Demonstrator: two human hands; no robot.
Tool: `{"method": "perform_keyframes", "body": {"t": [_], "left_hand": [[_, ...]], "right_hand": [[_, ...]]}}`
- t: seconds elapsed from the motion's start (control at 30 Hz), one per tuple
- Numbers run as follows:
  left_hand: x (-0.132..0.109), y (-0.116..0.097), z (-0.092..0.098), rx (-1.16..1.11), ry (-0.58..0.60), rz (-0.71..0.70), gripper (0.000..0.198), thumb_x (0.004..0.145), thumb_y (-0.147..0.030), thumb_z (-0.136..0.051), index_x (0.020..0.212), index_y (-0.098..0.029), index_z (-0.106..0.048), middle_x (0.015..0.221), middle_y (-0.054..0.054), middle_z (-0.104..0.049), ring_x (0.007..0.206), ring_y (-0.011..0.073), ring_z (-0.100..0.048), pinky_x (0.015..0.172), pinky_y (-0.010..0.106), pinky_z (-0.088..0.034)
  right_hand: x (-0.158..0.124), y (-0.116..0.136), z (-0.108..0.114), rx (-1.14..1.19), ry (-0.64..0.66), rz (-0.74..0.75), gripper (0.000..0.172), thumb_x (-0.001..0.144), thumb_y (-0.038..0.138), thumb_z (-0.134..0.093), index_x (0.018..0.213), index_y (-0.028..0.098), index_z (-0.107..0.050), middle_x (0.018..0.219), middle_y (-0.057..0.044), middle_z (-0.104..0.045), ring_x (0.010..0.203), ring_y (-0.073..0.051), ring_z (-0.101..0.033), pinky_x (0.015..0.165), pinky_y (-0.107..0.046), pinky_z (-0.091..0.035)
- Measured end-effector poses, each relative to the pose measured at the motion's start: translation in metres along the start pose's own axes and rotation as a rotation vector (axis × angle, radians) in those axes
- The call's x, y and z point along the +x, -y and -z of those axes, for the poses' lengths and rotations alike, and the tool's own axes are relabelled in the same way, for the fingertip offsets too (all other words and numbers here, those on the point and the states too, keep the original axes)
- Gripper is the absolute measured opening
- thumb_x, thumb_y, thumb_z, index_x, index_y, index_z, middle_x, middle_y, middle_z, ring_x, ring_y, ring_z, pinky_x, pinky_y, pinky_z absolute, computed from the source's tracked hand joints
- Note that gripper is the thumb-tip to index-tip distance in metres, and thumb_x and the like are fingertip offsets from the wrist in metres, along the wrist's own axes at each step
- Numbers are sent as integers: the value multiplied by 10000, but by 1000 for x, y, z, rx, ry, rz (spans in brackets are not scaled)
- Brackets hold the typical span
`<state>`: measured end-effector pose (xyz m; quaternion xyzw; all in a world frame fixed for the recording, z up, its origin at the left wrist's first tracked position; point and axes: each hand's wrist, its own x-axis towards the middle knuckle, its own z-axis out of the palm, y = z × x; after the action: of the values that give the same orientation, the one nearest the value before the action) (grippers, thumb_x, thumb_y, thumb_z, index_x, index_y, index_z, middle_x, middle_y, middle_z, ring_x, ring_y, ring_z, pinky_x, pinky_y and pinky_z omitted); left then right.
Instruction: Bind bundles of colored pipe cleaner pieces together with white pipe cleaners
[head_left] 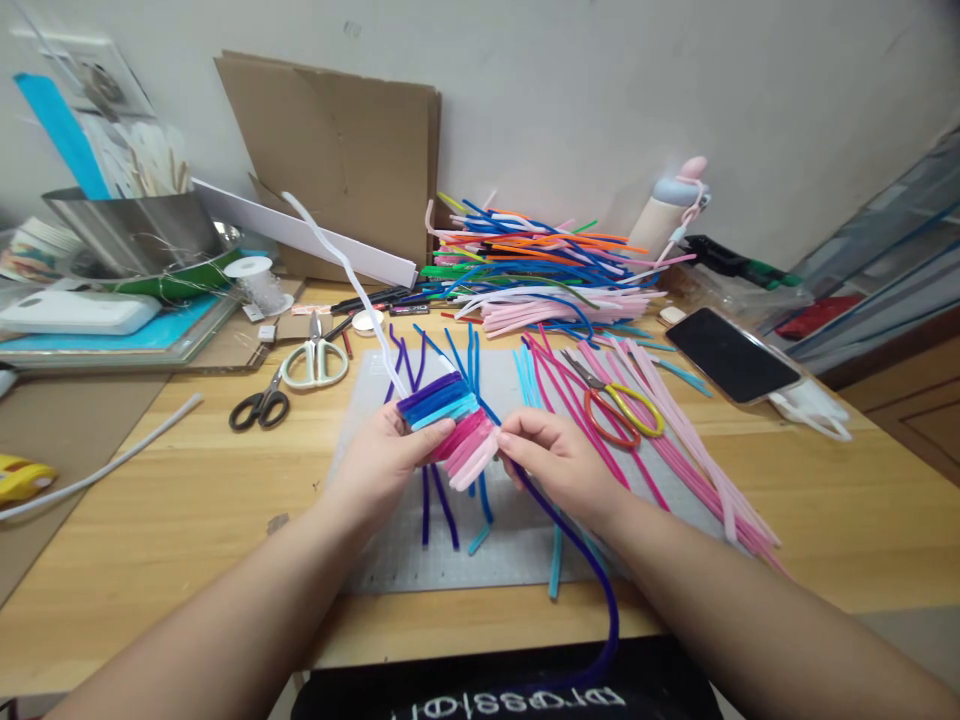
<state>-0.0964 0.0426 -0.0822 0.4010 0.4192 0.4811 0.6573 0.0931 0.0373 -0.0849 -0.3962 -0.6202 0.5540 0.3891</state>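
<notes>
From where I stand, the striped piece [450, 425] runs purple, blue, turquoise, hot pink, pale pink. At its one o'clock, the stem heap [540, 268] mixes orange, blue, green, white and pink; at three, the scissors [611, 391] have one orange-red handle, one yellow.

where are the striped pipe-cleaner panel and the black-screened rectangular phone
Striped pipe-cleaner panel [466, 432]: head view, a pink stripe
Black-screened rectangular phone [735, 355]: head view, middle of screen

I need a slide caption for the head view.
Left hand holding a striped pipe-cleaner piece, right hand at its edge, above a grey mat.
</notes>
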Motion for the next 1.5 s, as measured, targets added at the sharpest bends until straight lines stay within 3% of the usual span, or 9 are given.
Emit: {"method": "perform_keyframes", "body": {"t": [0.27,0.43,0.5,0.6,0.67,0.87,1.0,1.23,1.5], "left_hand": [[-1,-2,-1,-17,14,-9,342,728,-307,-729,1015,-150,-628,964,79,-699,868,208,-658,823,343,-499],[-3,-10,9,326,-506,-521,404,794,-336,-624,1169,-250,-500,1275,69,-519,1203,232,-473,1003,366,-370],[-8,-19,11,705,-359,-749,485,751,-309,-667,1206,-261,-505,1323,67,-493,1244,262,-427,1057,401,-298],[-16,-33,9,1219,252,-733,279,801,-281,-613,1080,-273,-619,1163,35,-636,1156,258,-509,1102,436,-152],[-17,-37,6,1341,371,-719,179,837,-257,-570,999,-261,-646,1028,22,-682,1057,228,-564,1086,425,-144],[-16,-33,5,1431,261,-885,119,878,-231,-538,820,-199,-636,743,10,-666,726,165,-570,838,351,-378],[-24,-38,5,1400,50,-1108,59,807,-184,-642,865,-196,-643,747,9,-672,692,157,-573,787,340,-404],[-30,-34,1,1337,57,-1085,140,788,-158,-664,924,-179,-637,742,10,-674,671,150,-572,754,340,-419],[-26,-22,-6,1003,126,-515,103,871,-216,-562,829,-174,-647,766,12,-651,729,129,-605,685,259,-461]], "right_hand": [[-3,1,2,20,27,-1,333,830,428,-578,647,178,-454,540,58,-374,489,-76,-313,456,-219,-235],[-8,2,-1,-188,126,100,258,866,318,-530,656,173,-490,596,27,-447,550,-97,-405,510,-227,-316],[-8,2,-2,-335,178,181,230,883,275,-512,677,173,-515,623,14,-494,587,-109,-455,551,-234,-351],[-6,2,-1,-501,225,341,186,909,251,-498,749,175,-556,685,-7,-556,646,-123,-512,606,-239,-391],[-5,2,1,-574,226,430,164,923,252,-485,810,178,-578,719,-21,-583,674,-134,-536,630,-248,-414],[-13,7,6,-705,-230,797,326,834,194,-568,1159,190,-539,1052,-107,-606,972,-249,-562,854,-437,-442],[-22,15,4,-626,-411,1010,320,760,49,-539,1024,220,-598,843,-44,-598,764,-196,-581,708,-384,-481],[-20,10,-10,-441,-197,519,190,860,155,-564,1047,190,-571,898,-43,-639,796,-153,-610,704,-295,-505],[-18,0,-21,-257,-108,238,47,863,188,-559,841,184,-601,719,4,-626,640,-115,-584,585,-232,-468]]}}
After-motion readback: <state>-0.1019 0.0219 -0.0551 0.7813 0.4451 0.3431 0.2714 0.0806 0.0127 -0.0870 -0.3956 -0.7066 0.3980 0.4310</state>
